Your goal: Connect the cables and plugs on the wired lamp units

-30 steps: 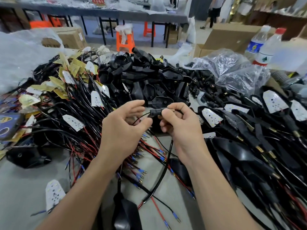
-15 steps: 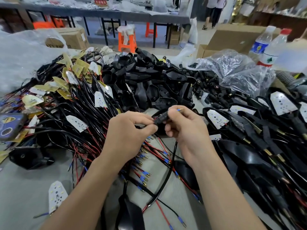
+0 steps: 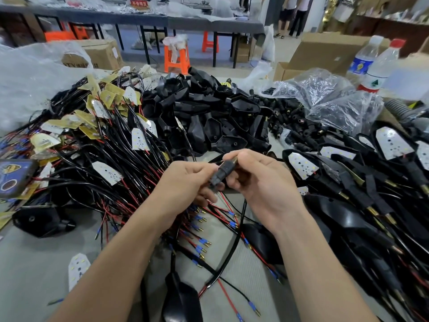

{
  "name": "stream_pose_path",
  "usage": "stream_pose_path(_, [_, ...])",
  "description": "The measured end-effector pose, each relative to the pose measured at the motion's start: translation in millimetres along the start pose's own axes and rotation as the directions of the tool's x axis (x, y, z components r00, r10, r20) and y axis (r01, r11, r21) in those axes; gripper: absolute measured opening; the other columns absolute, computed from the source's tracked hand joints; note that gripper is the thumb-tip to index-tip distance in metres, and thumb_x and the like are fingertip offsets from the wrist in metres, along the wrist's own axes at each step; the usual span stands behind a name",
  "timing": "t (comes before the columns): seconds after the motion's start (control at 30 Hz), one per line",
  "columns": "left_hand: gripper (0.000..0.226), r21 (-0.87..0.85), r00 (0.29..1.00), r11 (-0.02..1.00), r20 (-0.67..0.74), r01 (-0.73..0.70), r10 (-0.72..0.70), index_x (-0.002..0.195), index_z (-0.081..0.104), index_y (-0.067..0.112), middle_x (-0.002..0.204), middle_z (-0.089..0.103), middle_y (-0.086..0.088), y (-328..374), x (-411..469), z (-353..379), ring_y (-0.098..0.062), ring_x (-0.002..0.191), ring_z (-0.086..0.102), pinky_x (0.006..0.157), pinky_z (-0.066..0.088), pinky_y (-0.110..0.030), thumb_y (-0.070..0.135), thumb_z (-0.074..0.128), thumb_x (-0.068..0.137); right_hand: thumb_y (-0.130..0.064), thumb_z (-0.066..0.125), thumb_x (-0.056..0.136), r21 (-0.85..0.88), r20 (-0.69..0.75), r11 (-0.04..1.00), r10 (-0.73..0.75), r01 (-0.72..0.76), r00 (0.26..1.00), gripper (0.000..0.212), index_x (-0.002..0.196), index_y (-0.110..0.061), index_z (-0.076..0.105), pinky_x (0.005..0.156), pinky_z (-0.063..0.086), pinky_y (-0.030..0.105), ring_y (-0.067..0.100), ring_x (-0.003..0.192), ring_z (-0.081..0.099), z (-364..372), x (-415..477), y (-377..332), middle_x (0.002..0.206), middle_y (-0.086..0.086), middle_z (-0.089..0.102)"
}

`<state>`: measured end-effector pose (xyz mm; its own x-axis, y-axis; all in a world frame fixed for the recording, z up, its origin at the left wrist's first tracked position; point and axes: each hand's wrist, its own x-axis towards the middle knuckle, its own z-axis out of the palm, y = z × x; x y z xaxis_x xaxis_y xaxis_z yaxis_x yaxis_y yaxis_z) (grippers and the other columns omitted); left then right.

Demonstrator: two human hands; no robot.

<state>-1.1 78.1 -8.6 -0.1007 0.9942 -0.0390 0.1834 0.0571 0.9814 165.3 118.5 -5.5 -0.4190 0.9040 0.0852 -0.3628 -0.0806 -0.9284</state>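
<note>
The left hand (image 3: 185,185) has closed onto the black plug (image 3: 221,174).

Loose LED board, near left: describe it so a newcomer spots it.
Start on the grey table at the left tangle of black and red wires. Nearer the camera, past a lone black housing, lies a white pointed LED board. Unlike the others, it sits alone on bare table.

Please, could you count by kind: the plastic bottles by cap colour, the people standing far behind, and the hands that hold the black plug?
white-capped bottle: 1
red-capped bottle: 1
people standing: 2
hands on the black plug: 2, left hand and right hand
Total: 6
</note>
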Motion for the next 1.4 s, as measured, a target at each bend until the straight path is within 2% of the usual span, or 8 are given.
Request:
stream_pose_path(0.13, [0.018, -0.274, 0.997, 0.961, 0.079, 0.045, -0.024, 0.099, 0.085, 0.022, 0.083, 0.077, -0.009, 1, 0, -5, -0.014, 0.068, 0.07, 0.062, 0.057, -0.024, 0.015, 0.071, 0.092, -0.01, 0.05, 0.101, -0.136, 0.052, 0.99, 0.03, -0.023, 0.998, 0.036, 0.081, -0.016, 0.079, 0.064, 0.045, 0.028, 0.013, 0.059, 0.054, -6, -2, -4, 0.066, 0.005, 0.062])
stream_pose_path(0.3, [0.031, -0.548, 1.0, 0.837, -0.019, -0.01, -0.001, 0.094, 0.086, 0.024, 0.084, 0.078, -0.006, 2, 1, -14, -0.013, 0.073, 0.075, 0.064, 0.057, -0.016, 0.009, 0.076, 0.068, -0.003, 0.048, 0.103, -0.002, -0.38, 1.0, -0.025, 0.026, 0.925, 0.035, 0.08, -0.01, 0.073, 0.057, 0.039, 0.025, 0.013, 0.052, 0.046, -3, 4, -1, 0.073, 0.01, 0.063])
stream_pose_path(0.57, [0.02, -0.295, 0.988, 0.944, -0.096, -0.148, 0.124, 0.081, 0.085, 0.018, 0.082, 0.078, -0.001, 5, -3, -7, -0.012, 0.086, 0.073, 0.079, 0.058, -0.022, 0.019, 0.066, 0.076, -0.003, 0.049, 0.101, -0.072, -0.537, 0.992, -0.13, 0.108, 0.833, 0.031, 0.08, -0.008, 0.07, 0.054, 0.038, 0.024, 0.014, 0.051, 0.044, 8, 6, 6, 0.068, 0.012, 0.058])
stream_pose_path(0.77, [0.037, -0.348, 0.973, 0.912, -0.148, -0.217, 0.175, 0.058, 0.074, 0.023, 0.077, 0.071, 0.004, 10, -5, -9, -0.009, 0.084, 0.067, 0.084, 0.057, -0.025, 0.038, 0.065, 0.091, -0.006, 0.054, 0.1, -0.108, -0.549, 0.991, -0.126, 0.08, 0.826, 0.031, 0.077, -0.013, 0.072, 0.049, 0.035, 0.021, 0.012, 0.048, 0.042, 7, 7, 7, 0.061, 0.01, 0.057])
stream_pose_path(0.87, [0.022, -0.479, 0.973, 0.853, -0.188, -0.207, 0.131, 0.083, 0.082, 0.022, 0.094, 0.078, 0.0, 14, -7, -8, -0.009, 0.083, 0.071, 0.074, 0.058, -0.022, 0.016, 0.065, 0.096, -0.006, 0.055, 0.101, -0.098, -0.546, 0.992, -0.123, 0.082, 0.829, 0.029, 0.078, -0.01, 0.072, 0.047, 0.032, 0.02, 0.01, 0.047, 0.04, 6, 7, 7, 0.058, 0.008, 0.055])
stream_pose_path(0.97, [0.035, -0.554, 0.955, 0.804, -0.293, -0.215, 0.054, 0.108, 0.079, 0.021, 0.097, 0.08, -0.008, 11, -4, -10, -0.013, 0.075, 0.073, 0.067, 0.059, -0.02, -0.007, 0.061, 0.095, -0.005, 0.055, 0.101, -0.096, -0.532, 0.992, -0.125, 0.086, 0.838, 0.03, 0.077, -0.01, 0.072, 0.045, 0.031, 0.018, 0.01, 0.047, 0.04, 6, 6, 7, 0.056, 0.007, 0.054])
stream_pose_path(1.17, [0.041, -0.126, 0.833, 0.921, -0.484, -0.369, 0.268, 0.091, 0.085, 0.036, 0.076, 0.077, 0.002, 3, -2, -7, -0.009, 0.061, 0.062, 0.059, 0.051, -0.018, 0.0, 0.064, 0.087, -0.006, 0.056, 0.101, -0.114, -0.525, 0.99, -0.133, 0.085, 0.841, 0.032, 0.075, -0.013, 0.073, 0.045, 0.031, 0.018, 0.01, 0.047, 0.04, 8, 6, 6, 0.054, 0.004, 0.054])
stream_pose_path(1.4, [0.023, 0.301, 0.84, 0.901, -0.356, -0.311, 0.409, 0.082, 0.082, 0.046, 0.083, 0.075, 0.023, 4, -8, 0, -0.005, 0.073, 0.07, 0.06, 0.049, -0.018, 0.023, 0.08, 0.084, -0.006, 0.054, 0.102, -0.102, -0.551, 0.99, -0.137, 0.097, 0.823, 0.032, 0.075, -0.013, 0.071, 0.045, 0.03, 0.019, 0.009, 0.044, 0.038, 9, 7, 7, 0.053, 0.004, 0.055])
